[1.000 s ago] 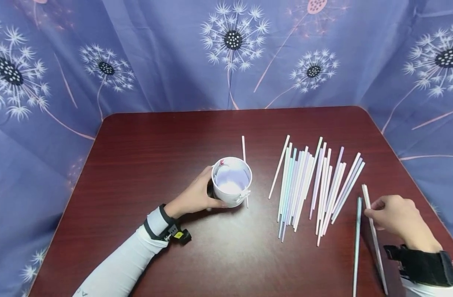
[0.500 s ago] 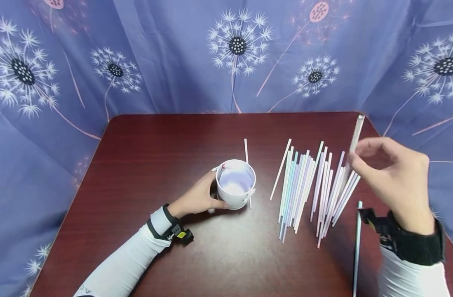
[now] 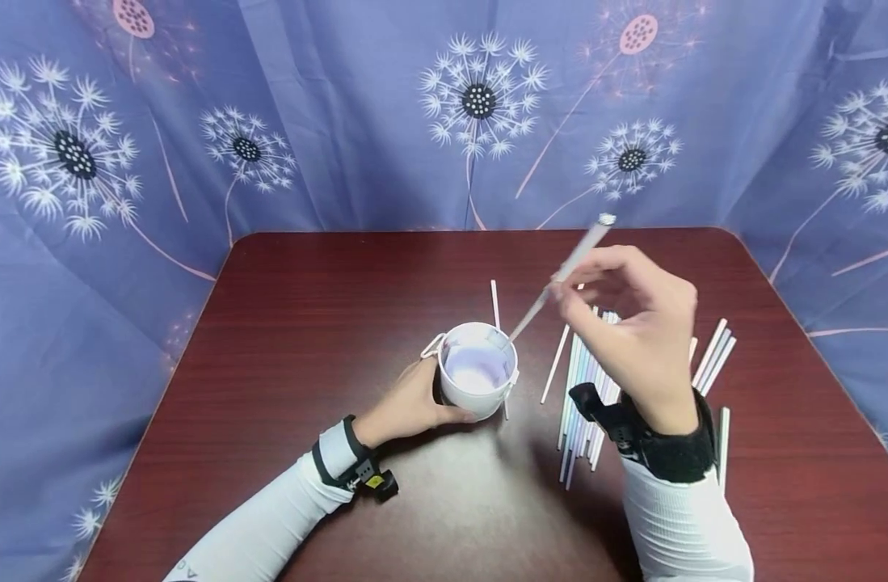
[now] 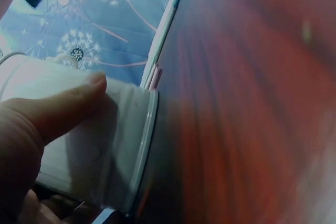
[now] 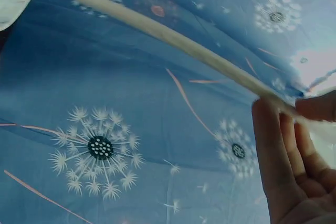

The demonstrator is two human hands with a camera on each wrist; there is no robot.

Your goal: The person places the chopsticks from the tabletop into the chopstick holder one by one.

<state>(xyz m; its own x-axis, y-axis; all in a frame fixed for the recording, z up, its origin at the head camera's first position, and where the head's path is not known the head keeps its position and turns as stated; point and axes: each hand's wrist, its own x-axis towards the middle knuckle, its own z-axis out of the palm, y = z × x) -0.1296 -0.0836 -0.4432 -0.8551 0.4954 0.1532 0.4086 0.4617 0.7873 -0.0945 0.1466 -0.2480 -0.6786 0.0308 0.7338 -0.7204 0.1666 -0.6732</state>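
A small white bucket [image 3: 476, 402] stands upright near the table's middle, with its handle hanging to the left. My left hand [image 3: 414, 404] holds it from the left, thumb along the front; in the left wrist view the thumb lies across the bucket's side [image 4: 126, 129]. My right hand [image 3: 640, 323] pinches a white straw [image 3: 580, 252] between thumb and fingertips. That straw slants down to the left, its lower end overlapping the bucket's right rim. In the right wrist view the straw [image 5: 173, 38] runs from the fingertips toward a white edge at upper left.
Several pastel straws [image 3: 578, 404] lie in a loose row, partly hidden under my right arm. Further right are more straws [image 3: 713, 356] and one greenish straw [image 3: 723, 453]. A single pale straw [image 3: 495, 303] lies behind the bucket. A blue dandelion-print curtain [image 3: 371, 162] hangs beyond the table.
My right hand has lifted a white straw from the table's right side and carried it left to the bucket, tilting it. My left hand has kept hold of the bucket.
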